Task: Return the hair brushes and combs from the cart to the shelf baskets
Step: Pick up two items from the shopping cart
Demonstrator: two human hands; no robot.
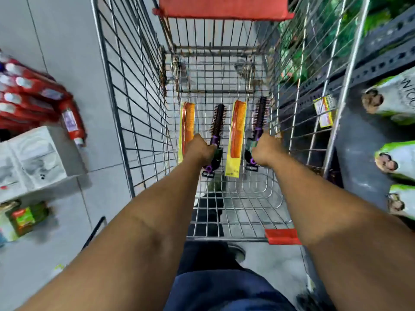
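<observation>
Four items lie in a row on the floor of the wire cart (125, 104). From left to right they are an orange comb on a yellow card (188, 124), a round brush with a purple handle (218, 122), a second orange comb on a yellow card (237, 135) and a second round brush (260, 115). My left hand (198, 151) is closed around the left brush's handle. The right brush's handle sits in the grip of my right hand (266, 151). Both arms reach down into the cart.
The cart has red plastic trim at its far end (224, 7) and near rim (281, 236). Red bottles (74, 122) and white boxes (33, 158) stand on the left. A dark shelf with green-and-white bags (395, 160) runs along the right.
</observation>
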